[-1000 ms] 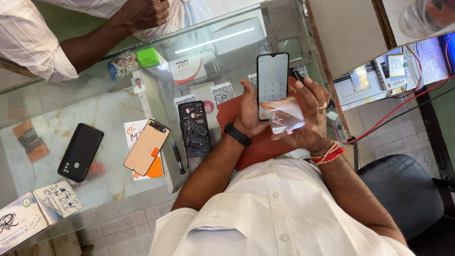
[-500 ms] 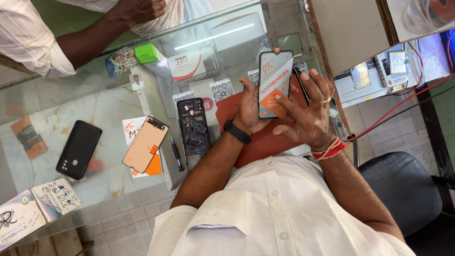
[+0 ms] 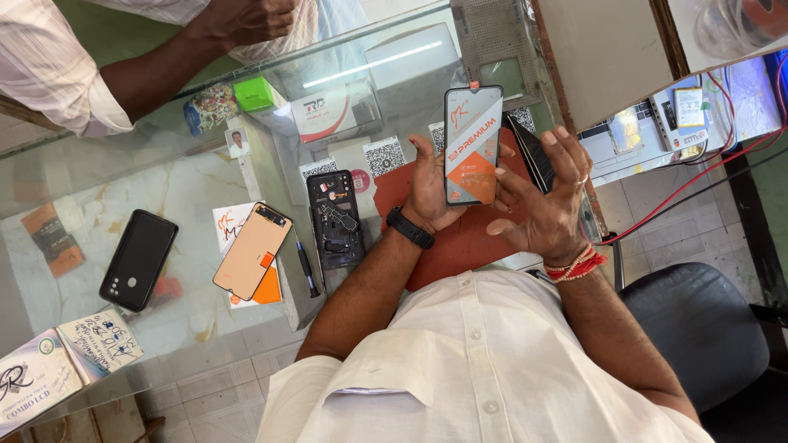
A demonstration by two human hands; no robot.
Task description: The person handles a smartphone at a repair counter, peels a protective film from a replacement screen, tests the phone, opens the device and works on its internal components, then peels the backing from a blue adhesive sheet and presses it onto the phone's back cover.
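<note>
Gripped upright in the left hand point(image 3: 431, 184), fingers and thumb closed around its lower edge, a replacement phone screen point(image 3: 473, 146) with a grey and orange protective film stands above the red mat point(image 3: 460, 246). At 3 o'clock from it the right hand point(image 3: 546, 201) is spread open, fingertips touching the screen's right edge and lower face, clamped on nothing. A dark phone part point(image 3: 533, 152) lies tilted just behind that hand. At 9 o'clock from the screen an opened phone body point(image 3: 335, 217) rests on the glass counter point(image 3: 164, 189), with a pen point(image 3: 306, 269) just beside it and a copper-backed display panel point(image 3: 252, 250) farther out. A black phone point(image 3: 138, 259) lies well apart at 8 o'clock. Another person's forearm point(image 3: 172, 57) rests at 10 o'clock.
</note>
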